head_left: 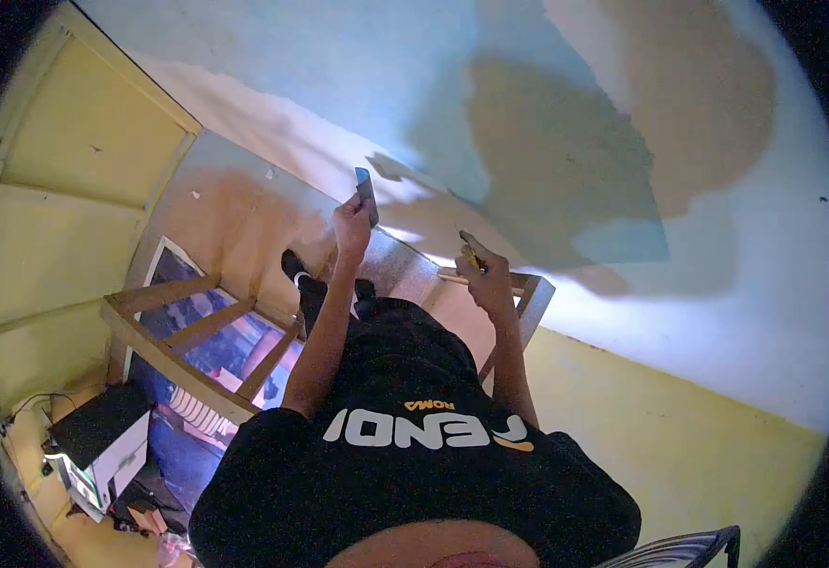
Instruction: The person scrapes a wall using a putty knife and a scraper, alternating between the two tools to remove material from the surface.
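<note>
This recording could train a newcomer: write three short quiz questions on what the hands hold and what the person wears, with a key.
1. What does the left hand hold? A) a paint roller; B) a flat blade; C) a sponge.
2. True or false: the right hand is empty.
3. Fill in: the large lettering on the black shirt is mostly ____.

Key:
1. B
2. False; it grips a tool with a yellow part.
3. white
</note>
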A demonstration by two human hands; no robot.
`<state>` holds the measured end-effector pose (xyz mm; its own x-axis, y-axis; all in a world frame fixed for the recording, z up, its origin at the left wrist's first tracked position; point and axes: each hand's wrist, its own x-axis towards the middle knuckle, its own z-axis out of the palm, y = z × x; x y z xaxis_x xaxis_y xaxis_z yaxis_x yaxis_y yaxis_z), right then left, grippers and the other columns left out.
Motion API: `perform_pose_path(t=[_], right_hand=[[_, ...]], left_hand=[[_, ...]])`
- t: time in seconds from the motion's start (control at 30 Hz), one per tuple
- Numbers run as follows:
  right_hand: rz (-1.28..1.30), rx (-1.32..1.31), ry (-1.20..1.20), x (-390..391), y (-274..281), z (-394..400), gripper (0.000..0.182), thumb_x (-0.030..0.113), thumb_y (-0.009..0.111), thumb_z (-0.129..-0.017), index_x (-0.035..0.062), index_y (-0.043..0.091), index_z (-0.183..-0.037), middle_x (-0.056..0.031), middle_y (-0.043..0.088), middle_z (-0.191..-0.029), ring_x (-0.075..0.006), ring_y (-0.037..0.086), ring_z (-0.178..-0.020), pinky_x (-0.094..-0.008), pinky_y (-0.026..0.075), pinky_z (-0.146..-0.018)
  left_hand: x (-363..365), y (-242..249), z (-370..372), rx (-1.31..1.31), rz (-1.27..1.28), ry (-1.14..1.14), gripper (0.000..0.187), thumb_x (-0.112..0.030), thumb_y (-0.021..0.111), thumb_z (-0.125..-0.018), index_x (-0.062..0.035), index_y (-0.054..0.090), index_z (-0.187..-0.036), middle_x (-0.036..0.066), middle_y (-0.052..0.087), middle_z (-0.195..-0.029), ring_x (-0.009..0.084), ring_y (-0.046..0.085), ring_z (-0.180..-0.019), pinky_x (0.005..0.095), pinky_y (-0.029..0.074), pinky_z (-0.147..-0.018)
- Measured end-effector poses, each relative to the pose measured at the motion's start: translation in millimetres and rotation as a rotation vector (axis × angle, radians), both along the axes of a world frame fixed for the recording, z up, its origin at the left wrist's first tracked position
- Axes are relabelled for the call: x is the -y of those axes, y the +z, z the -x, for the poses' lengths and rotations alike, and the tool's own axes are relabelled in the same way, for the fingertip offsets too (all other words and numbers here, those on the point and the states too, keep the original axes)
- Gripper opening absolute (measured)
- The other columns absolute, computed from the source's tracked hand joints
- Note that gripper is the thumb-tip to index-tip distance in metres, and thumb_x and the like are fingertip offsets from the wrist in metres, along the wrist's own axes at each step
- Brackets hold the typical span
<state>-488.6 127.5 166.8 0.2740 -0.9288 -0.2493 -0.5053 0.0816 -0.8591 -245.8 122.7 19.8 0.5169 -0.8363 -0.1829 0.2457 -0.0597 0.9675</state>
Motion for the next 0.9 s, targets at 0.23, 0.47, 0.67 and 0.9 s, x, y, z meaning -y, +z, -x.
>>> perform_pose_path(t=[0.23, 0.47, 0.67, 0.9], right_hand=[[-0.344, 0.097, -0.237, 29, -7, -33, 0.051, 0.016, 0.066, -0.086, 0.0057, 0.054, -0.135, 0.0042, 0.048, -0.062, -0.0031, 0.033, -0.039, -0.0221, 0.026, -0.034], [-0.283, 0.167, -0.244, 30, -22, -31, 0.050, 0.016, 0.071, -0.083, 0.0064, 0.059, -0.130, 0.0053, 0.050, -0.064, -0.0034, 0.031, -0.042, -0.0231, 0.026, -0.037], [-0.383, 0.196, -0.279, 39, -15, -31, 0.046, 0.022, 0.072, -0.082, 0.0045, 0.064, -0.124, 0.0024, 0.057, -0.069, -0.0043, 0.035, -0.046, -0.0244, 0.028, -0.041], [-0.438, 0.320, -0.401, 35, -7, -35, 0.044, 0.019, 0.070, -0.084, 0.0016, 0.062, -0.123, -0.0031, 0.058, -0.070, -0.0030, 0.034, -0.041, -0.0219, 0.024, -0.035]], left_hand=[[4, -38, 0, -0.113, -0.004, 0.026, 0.015, -0.005, 0.060, -0.088, 0.0029, 0.070, -0.095, -0.003, 0.056, -0.071, 0.0062, 0.048, -0.064, 0.0245, 0.040, -0.056], [7, -15, -5, -0.117, -0.045, -0.073, 0.020, -0.005, 0.060, -0.089, 0.0042, 0.069, -0.104, -0.001, 0.062, -0.077, 0.0070, 0.053, -0.068, 0.0239, 0.045, -0.061], [16, -6, 7, -0.135, -0.049, -0.157, 0.021, -0.005, 0.059, -0.088, 0.0044, 0.069, -0.104, 0.000, 0.062, -0.078, 0.0069, 0.054, -0.068, 0.0243, 0.044, -0.060], [14, -7, 2, -0.184, -0.028, -0.230, 0.018, -0.005, 0.057, -0.089, 0.0031, 0.070, -0.100, 0.000, 0.061, -0.077, 0.0070, 0.052, -0.067, 0.0246, 0.042, -0.059]])
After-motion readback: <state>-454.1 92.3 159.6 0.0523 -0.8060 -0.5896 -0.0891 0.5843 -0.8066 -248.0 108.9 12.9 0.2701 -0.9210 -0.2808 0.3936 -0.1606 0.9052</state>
